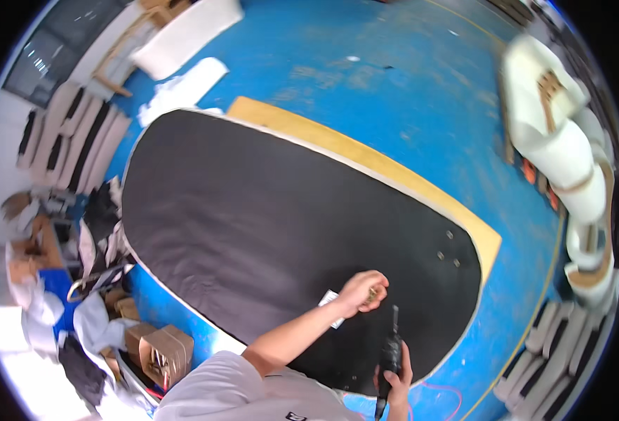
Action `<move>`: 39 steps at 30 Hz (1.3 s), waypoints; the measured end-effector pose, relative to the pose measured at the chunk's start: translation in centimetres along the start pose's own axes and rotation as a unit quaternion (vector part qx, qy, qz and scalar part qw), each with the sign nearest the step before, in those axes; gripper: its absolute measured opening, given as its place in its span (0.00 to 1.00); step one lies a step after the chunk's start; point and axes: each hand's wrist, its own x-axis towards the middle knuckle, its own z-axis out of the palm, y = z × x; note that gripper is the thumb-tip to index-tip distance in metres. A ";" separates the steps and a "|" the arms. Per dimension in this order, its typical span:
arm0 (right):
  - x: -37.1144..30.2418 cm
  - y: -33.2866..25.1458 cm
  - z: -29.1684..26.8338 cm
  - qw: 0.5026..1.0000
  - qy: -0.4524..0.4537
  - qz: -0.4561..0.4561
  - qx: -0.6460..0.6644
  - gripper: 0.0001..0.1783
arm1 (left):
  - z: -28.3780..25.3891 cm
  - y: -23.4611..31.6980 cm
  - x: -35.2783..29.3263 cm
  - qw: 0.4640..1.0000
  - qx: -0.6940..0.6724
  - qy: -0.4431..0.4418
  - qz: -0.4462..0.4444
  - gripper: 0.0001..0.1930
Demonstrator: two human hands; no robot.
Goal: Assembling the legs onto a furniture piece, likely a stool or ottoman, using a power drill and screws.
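- Left hand (356, 293): curled around small brass-coloured pieces (373, 294), over the black panel (253, 196).
- Right hand (398, 387): clamped on the black power driver (391, 352); bit (395, 318) lies near the left hand.

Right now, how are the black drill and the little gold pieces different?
The drill is black and long, with a thin rod pointing away from the person; the gold pieces are tiny and shiny. The drill is gripped in the right hand, while the gold pieces sit in the curled left hand. The drill is one tool; the gold pieces look like several. Both are being held.
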 end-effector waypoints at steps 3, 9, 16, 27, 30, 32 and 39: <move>0.8 -1.8 1.5 0.995 -0.092 0.037 -0.004 0.53 | -0.3 1.5 -1.5 1.000 0.001 -0.004 -0.020 0.15; -2.6 -3.5 1.2 0.993 -0.088 0.020 -0.070 0.51 | 3.8 0.6 -2.9 0.991 0.079 -0.087 -0.064 0.17; -4.5 -4.2 2.5 0.971 -0.048 0.014 -0.232 0.46 | 2.6 -0.8 -3.4 0.974 0.188 -0.076 -0.105 0.16; -4.7 -4.7 -4.6 0.994 0.090 -0.064 -0.014 0.47 | 7.0 -3.1 7.9 0.660 0.713 -0.066 0.229 0.24; -3.0 -7.6 -4.9 0.987 0.118 -0.040 -0.104 0.46 | 11.0 0.0 12.0 0.388 0.893 0.036 0.225 0.30; -1.8 -8.8 -5.0 0.986 0.107 -0.043 -0.124 0.46 | 12.4 1.3 14.5 0.387 0.896 0.045 0.213 0.34; 1.0 -11.6 -6.9 0.970 0.113 -0.055 -0.210 0.46 | 13.8 2.1 15.6 0.366 0.919 0.005 0.151 0.38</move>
